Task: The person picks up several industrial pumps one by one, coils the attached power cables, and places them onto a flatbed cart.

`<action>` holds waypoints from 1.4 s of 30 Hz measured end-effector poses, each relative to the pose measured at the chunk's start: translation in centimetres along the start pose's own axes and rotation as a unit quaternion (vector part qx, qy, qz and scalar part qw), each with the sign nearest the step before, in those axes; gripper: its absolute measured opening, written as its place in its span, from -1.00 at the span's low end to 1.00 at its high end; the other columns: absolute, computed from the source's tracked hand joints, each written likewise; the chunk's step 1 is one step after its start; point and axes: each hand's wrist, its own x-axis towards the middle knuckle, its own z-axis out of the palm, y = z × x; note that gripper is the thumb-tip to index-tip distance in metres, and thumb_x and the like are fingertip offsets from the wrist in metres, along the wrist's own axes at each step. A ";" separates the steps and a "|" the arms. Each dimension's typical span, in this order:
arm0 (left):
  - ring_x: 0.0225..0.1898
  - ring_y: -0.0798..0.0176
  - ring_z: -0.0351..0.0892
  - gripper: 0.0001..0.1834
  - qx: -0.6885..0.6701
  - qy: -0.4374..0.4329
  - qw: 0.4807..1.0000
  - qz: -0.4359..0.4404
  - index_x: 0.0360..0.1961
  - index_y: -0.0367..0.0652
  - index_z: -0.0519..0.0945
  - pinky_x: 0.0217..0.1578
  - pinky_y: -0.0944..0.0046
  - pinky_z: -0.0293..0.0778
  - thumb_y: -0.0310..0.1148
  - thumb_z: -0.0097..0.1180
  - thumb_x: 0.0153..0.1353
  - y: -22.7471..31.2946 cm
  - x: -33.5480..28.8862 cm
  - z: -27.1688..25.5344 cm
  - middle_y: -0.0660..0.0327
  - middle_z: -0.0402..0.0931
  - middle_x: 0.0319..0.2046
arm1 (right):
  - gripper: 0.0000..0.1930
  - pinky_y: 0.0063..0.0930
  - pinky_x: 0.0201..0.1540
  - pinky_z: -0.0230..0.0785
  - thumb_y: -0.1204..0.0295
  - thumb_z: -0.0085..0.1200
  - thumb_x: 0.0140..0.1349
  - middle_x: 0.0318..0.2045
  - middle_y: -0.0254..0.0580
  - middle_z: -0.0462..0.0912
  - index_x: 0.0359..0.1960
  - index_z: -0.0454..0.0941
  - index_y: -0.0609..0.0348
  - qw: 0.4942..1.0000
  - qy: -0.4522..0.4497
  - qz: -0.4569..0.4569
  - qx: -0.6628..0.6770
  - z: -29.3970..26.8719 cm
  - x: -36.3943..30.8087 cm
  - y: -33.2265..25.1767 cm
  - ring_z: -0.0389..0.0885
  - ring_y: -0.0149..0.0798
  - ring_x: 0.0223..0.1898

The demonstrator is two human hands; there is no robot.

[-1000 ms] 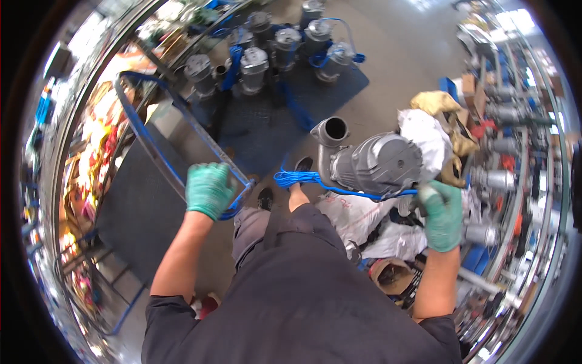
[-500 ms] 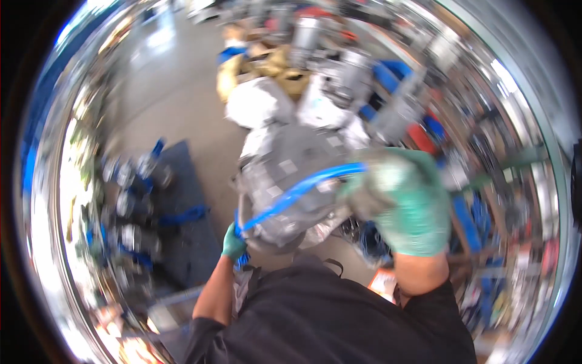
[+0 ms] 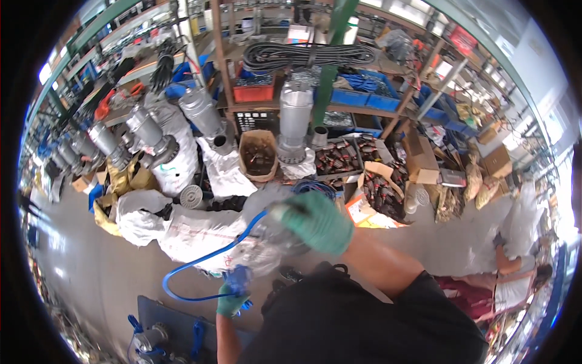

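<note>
A blue cable [image 3: 206,261] runs in a loose loop between my two green-gloved hands. Low in the picture, my left hand [image 3: 230,302] is closed around a bunched blue coil [image 3: 238,279] of it. To the right and higher, my right hand [image 3: 318,223] is closed, with the cable leading up to its fingertips. Its exact grip on the cable end is partly hidden by the glove. Behind and below the right hand is a blurred grey shape [image 3: 267,203] that I cannot make out. White woven sacks [image 3: 200,233] lie just beyond the cable.
Grey cylindrical pumps [image 3: 296,121] stand along a rack [image 3: 388,112] holding blue bins [image 3: 364,91] and a black cable coil [image 3: 309,56]. Open cartons [image 3: 259,155] of parts sit on the floor. More pumps rest on a dark mat [image 3: 176,315] at lower left. Another person [image 3: 515,282] is at right.
My view has swung right to face the rack. The cable, stretched nearly straight before, now sags in a loop. Both hands still hold it.
</note>
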 end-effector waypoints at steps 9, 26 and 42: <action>0.25 0.07 0.48 -0.20 0.002 -0.226 0.960 0.167 0.48 -0.17 0.31 0.47 -0.04 0.11 -0.37 0.28 0.20 10.3 15.8 13.6 0.10 0.47 0.27 | -0.69 -0.40 -0.29 0.47 0.22 0.19 0.41 -0.57 -0.34 0.48 -0.35 0.55 0.24 0.881 0.328 0.114 0.321 -12.6 -4.9 5.2 0.52 -0.37 -0.47; 0.08 0.24 0.64 -0.33 -0.098 -0.115 0.984 0.099 0.31 -0.17 0.49 0.15 0.15 0.54 -0.54 0.41 0.14 25.4 28.2 28.1 0.25 0.65 0.06 | -0.64 -0.57 -0.50 0.20 0.21 0.21 0.37 -0.65 -0.42 0.51 -0.49 0.67 0.25 0.872 0.360 0.219 0.248 -34.2 -10.8 15.4 0.39 -0.53 -0.59; -0.03 0.08 0.65 -0.22 -0.355 -0.450 0.753 0.324 0.16 -0.16 0.51 0.00 0.12 0.59 -0.30 0.65 -0.10 55.5 35.2 29.4 0.02 0.62 -0.05 | -0.69 -0.56 -0.56 0.16 0.34 0.15 0.33 -0.66 -0.42 0.47 -0.59 0.57 0.16 0.798 0.529 0.186 0.222 -37.9 -9.6 20.5 0.31 -0.54 -0.66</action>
